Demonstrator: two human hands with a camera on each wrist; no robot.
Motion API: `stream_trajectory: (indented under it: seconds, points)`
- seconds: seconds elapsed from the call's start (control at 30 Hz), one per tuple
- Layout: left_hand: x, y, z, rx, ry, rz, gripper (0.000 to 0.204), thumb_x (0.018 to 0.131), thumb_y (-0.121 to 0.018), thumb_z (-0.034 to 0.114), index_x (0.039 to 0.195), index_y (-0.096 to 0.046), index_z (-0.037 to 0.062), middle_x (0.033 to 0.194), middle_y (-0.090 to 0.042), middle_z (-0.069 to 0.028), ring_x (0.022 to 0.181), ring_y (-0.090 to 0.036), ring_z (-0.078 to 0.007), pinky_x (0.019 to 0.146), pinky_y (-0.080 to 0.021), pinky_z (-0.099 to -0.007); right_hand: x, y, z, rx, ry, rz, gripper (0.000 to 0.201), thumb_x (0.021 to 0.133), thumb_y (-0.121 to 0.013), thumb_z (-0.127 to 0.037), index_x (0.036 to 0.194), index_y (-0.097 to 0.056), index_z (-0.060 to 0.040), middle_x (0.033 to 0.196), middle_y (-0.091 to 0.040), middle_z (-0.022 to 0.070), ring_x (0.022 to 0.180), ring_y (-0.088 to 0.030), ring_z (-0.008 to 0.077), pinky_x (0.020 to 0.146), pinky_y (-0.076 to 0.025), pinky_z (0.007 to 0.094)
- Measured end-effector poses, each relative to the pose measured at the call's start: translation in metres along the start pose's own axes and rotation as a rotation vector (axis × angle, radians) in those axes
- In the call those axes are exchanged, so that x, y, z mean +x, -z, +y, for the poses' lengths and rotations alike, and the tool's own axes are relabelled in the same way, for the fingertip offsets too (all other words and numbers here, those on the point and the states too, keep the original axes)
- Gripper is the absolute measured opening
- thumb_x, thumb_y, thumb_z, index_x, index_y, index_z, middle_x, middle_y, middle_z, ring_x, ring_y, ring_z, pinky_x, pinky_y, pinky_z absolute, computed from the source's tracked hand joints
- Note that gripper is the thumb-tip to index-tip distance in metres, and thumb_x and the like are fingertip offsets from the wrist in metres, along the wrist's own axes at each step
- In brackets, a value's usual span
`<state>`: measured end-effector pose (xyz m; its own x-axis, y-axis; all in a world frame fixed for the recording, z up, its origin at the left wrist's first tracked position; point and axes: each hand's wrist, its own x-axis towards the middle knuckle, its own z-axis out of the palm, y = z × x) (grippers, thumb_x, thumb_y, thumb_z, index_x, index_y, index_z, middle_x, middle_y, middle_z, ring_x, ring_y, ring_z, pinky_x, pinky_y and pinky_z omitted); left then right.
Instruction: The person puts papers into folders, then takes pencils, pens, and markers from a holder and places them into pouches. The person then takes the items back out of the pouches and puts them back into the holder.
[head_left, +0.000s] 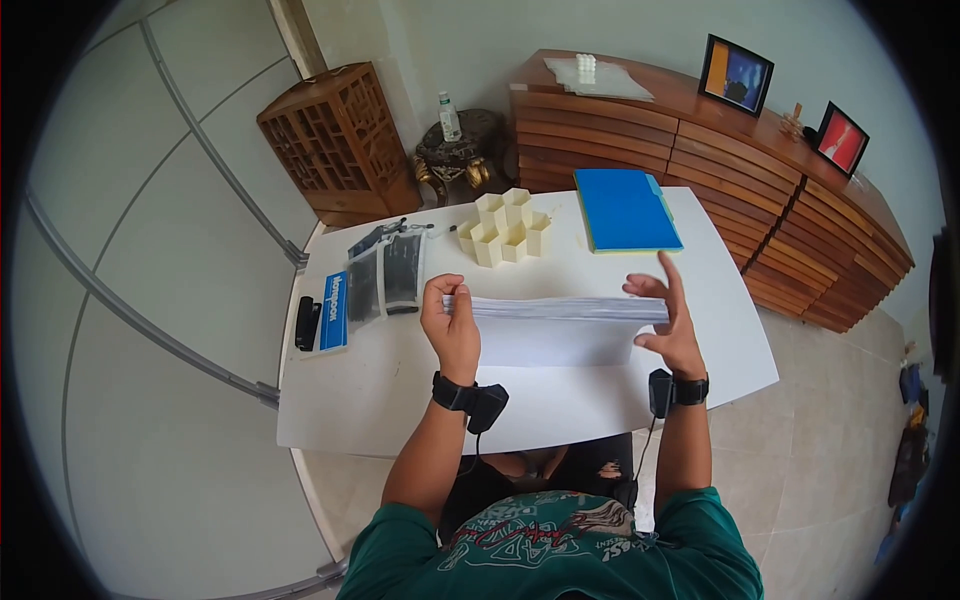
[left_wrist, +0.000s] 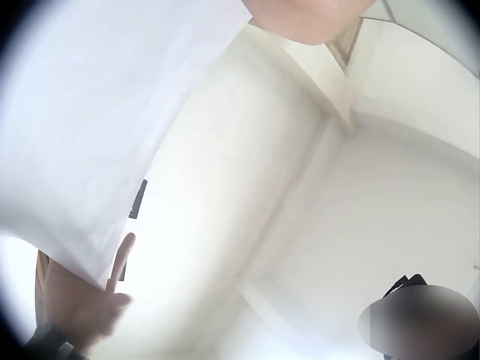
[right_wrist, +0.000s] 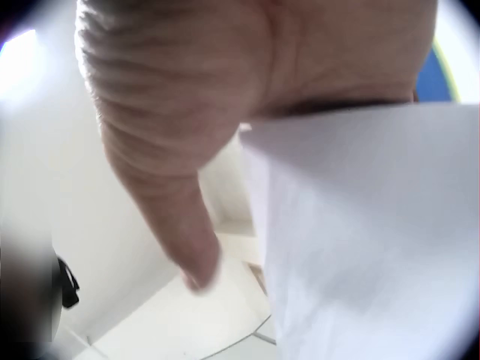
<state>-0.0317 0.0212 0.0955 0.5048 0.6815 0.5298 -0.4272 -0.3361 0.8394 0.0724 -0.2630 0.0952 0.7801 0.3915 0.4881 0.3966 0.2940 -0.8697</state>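
A thick stack of white paper (head_left: 560, 340) is held on edge over the near half of the white table, its layered top edge facing up. My left hand (head_left: 455, 330) grips the stack's left end, thumb on the near side and fingers curled behind. At the right end, my right hand (head_left: 678, 325) has its palm against the paper with the fingers spread and the thumb standing off it. The right wrist view shows a corner of the paper (right_wrist: 367, 217) at the palm and the thumb (right_wrist: 187, 232) apart from the sheets.
Beyond the stack stand a cream hexagonal organizer (head_left: 505, 230) and a blue folder (head_left: 628, 210). On the table's left lie mesh zip pouches (head_left: 385, 275), a blue-and-white package (head_left: 334, 312) and a black stapler-like object (head_left: 306, 322). A wooden cabinet (head_left: 600, 130) stands behind the table (head_left: 360, 410).
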Motion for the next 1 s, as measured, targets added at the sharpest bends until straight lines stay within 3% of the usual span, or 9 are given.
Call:
stream_trajectory:
  seconds: [0.1, 0.13, 0.33, 0.43, 0.53, 0.63, 0.67, 0.77, 1.0]
  points:
    - [-0.002, -0.002, -0.007, 0.007, 0.020, -0.020, 0.009, 0.096, -0.054, -0.002, 0.103, -0.060, 0.0005, 0.098, -0.059, -0.0035, 0.093, -0.052, -0.0111, 0.088, -0.042, -0.0248, -0.010, 0.027, 0.070, -0.257, -0.187, 0.042, 0.044, 0.076, -0.084, -0.012, 0.116, -0.067, -0.0019, 0.096, -0.069, 0.0061, 0.089, -0.063, 0.0133, 0.081, -0.050, 0.0290]
    - [-0.002, -0.005, -0.008, -0.001, 0.031, -0.028, 0.010, 0.096, -0.055, -0.002, 0.104, -0.060, 0.0010, 0.099, -0.059, -0.0037, 0.093, -0.052, -0.0111, 0.088, -0.042, -0.0248, -0.011, 0.013, 0.068, -0.245, -0.173, 0.143, 0.012, 0.084, -0.078, -0.005, 0.092, -0.071, -0.0009, 0.083, -0.068, 0.0011, 0.078, -0.060, 0.0080, 0.072, -0.048, 0.0257]
    - [0.008, 0.004, 0.008, -0.336, 0.052, -0.176, 0.033, 0.095, -0.059, 0.001, 0.128, -0.053, 0.0021, 0.105, -0.058, -0.0035, 0.100, -0.053, -0.0119, 0.093, -0.042, -0.0269, 0.001, 0.000, 0.054, -0.088, -0.135, 0.272, 0.015, 0.086, -0.075, -0.003, 0.101, -0.071, 0.0008, 0.089, -0.071, 0.0030, 0.080, -0.062, 0.0105, 0.074, -0.049, 0.0267]
    - [0.005, 0.017, 0.008, -0.271, 0.133, -0.305, 0.045, 0.094, -0.061, 0.001, 0.137, -0.047, 0.0003, 0.113, -0.059, -0.0053, 0.106, -0.055, -0.0139, 0.099, -0.042, -0.0294, 0.006, 0.002, 0.039, -0.065, -0.141, 0.285, 0.020, 0.087, -0.075, -0.002, 0.106, -0.071, 0.0027, 0.096, -0.074, 0.0066, 0.085, -0.066, 0.0131, 0.080, -0.052, 0.0288]
    - [-0.005, 0.028, -0.042, -0.083, 0.111, -0.419, 0.042, 0.093, -0.063, 0.002, 0.133, -0.051, -0.0013, 0.120, -0.060, -0.0079, 0.110, -0.057, -0.0157, 0.101, -0.044, -0.0307, 0.009, -0.002, 0.018, -0.052, -0.155, 0.245, 0.021, 0.088, -0.074, -0.003, 0.107, -0.070, 0.0026, 0.096, -0.073, 0.0064, 0.090, -0.067, 0.0145, 0.083, -0.052, 0.0300]
    - [-0.021, 0.024, -0.066, -0.175, 0.236, -0.224, 0.043, 0.092, -0.064, 0.002, 0.133, -0.051, -0.0031, 0.126, -0.060, -0.0102, 0.113, -0.057, -0.0173, 0.103, -0.043, -0.0319, -0.001, 0.002, 0.040, -0.175, -0.236, 0.091, 0.034, 0.088, -0.073, -0.002, 0.120, -0.064, 0.0028, 0.105, -0.071, 0.0071, 0.097, -0.066, 0.0161, 0.086, -0.052, 0.0299]
    - [-0.023, 0.024, -0.066, -0.154, 0.251, -0.232, 0.043, 0.094, -0.063, 0.003, 0.135, -0.050, -0.0039, 0.126, -0.061, -0.0100, 0.112, -0.057, -0.0179, 0.103, -0.043, -0.0324, -0.005, 0.000, 0.046, -0.071, -0.225, 0.070, 0.045, 0.088, -0.071, 0.000, 0.130, -0.055, 0.0024, 0.117, -0.067, 0.0088, 0.106, -0.063, 0.0170, 0.092, -0.050, 0.0308]
    - [-0.025, 0.025, -0.071, -0.250, 0.242, -0.242, 0.043, 0.095, -0.061, 0.005, 0.136, -0.049, -0.0040, 0.126, -0.060, -0.0100, 0.112, -0.057, -0.0180, 0.103, -0.043, -0.0323, -0.013, -0.001, 0.062, 0.083, -0.198, 0.119, 0.048, 0.089, -0.069, 0.000, 0.134, -0.052, 0.0023, 0.125, -0.064, 0.0103, 0.114, -0.059, 0.0170, 0.098, -0.047, 0.0319]
    - [-0.031, 0.024, -0.070, -0.233, 0.131, -0.131, 0.043, 0.097, -0.059, 0.005, 0.137, -0.048, -0.0037, 0.125, -0.061, -0.0098, 0.112, -0.057, -0.0175, 0.102, -0.043, -0.0317, -0.018, -0.014, 0.064, 0.036, -0.138, 0.239, 0.041, 0.093, -0.066, -0.003, 0.132, -0.054, 0.0025, 0.121, -0.063, 0.0076, 0.109, -0.058, 0.0160, 0.097, -0.044, 0.0312]
